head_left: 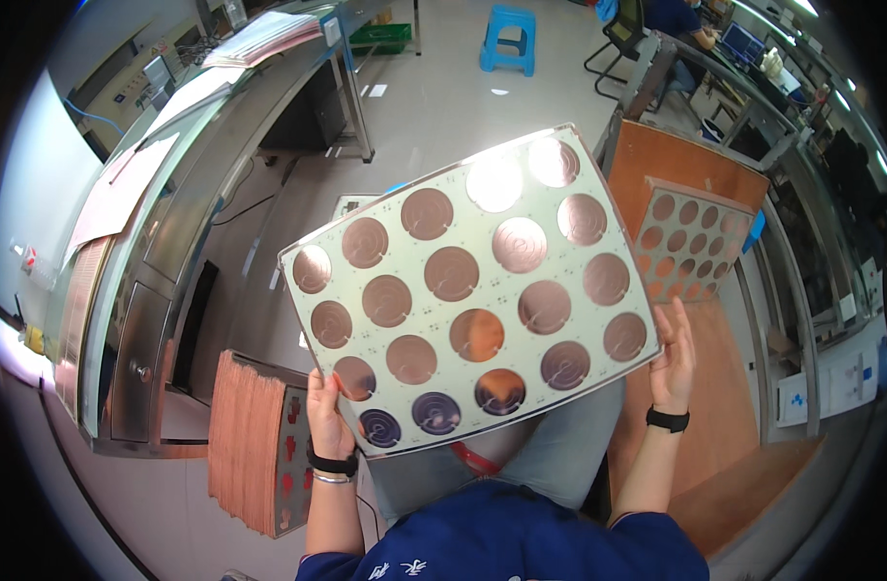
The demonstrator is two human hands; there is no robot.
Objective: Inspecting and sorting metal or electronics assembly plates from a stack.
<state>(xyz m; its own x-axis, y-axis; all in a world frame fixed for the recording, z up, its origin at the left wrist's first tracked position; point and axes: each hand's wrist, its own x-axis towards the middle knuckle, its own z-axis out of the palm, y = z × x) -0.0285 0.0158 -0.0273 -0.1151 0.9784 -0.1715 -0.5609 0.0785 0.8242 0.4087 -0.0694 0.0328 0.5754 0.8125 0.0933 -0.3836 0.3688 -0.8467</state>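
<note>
A large pale circuit board panel (492, 302) with rows of round copper pads is held tilted in front of me, above my lap. Light glares off a pad near its far edge. My left hand (329, 418) grips the panel at its near left corner, the thumb on the face and the other fingers partly hidden. At the right edge, my right hand (674, 360) supports the panel against the palm, with its fingers stretched up along the side. A similar panel (690, 242) leans on an orange-brown board at the right.
A thick stack of copper-edged panels (245, 445) stands low at my left. Beyond it runs a metal workbench (148, 339) with papers (124, 189) on top. A wooden surface (700, 387) lies to my right. Farther off are a blue stool (509, 41) and a seated person (677, 24).
</note>
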